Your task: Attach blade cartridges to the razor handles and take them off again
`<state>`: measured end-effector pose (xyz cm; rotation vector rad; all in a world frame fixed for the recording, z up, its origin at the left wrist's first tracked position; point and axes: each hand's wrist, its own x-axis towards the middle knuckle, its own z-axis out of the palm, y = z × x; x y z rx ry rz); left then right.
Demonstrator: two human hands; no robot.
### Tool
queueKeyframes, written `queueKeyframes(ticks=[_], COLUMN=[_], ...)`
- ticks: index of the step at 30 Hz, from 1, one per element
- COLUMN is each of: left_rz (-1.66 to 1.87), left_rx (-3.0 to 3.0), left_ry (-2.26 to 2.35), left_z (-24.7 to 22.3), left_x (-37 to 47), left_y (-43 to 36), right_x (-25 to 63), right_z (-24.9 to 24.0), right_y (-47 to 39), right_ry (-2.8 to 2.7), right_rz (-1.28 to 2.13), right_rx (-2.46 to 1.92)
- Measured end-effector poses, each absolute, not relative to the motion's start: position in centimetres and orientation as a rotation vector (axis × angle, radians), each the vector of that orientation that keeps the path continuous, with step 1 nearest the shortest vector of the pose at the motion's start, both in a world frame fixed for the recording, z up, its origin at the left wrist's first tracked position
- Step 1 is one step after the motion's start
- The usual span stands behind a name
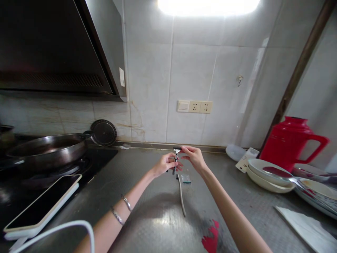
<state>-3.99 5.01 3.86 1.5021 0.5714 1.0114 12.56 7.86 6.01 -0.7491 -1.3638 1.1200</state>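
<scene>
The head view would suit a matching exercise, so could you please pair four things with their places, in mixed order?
Things:
1. Razor
2. Wide metal pan
3. Red vacuum flask
4. Wall socket panel

Places:
A. On the tiled wall
B. Behind the stacked dishes
C. In the left hand
D. On the black stove

Right pairs: 1-C, 2-D, 3-B, 4-A

Range hood (52, 45): cut off at upper left. Pot (7, 135): cut off at left edge, blurred. Sheet (306, 225): cut off at lower right.
</scene>
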Motion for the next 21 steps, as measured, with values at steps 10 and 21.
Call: queueKeyframes(ticks=[10, 21], left_rz=[1.022, 1.037], left_rx=[1.493, 1.492], left_ry=[0.580, 0.591], left_z=[3.83, 3.48], left_x=[-3.96, -3.94], left_y=[5.10, 5.35], right_x=[12.36, 12.50], right_z=[6.21, 6.21], right_y=[7.59, 7.64], right_ry=[-1.428, -1.470], right_rz=[1.102, 1.068], right_rx=[-0.713, -0.711])
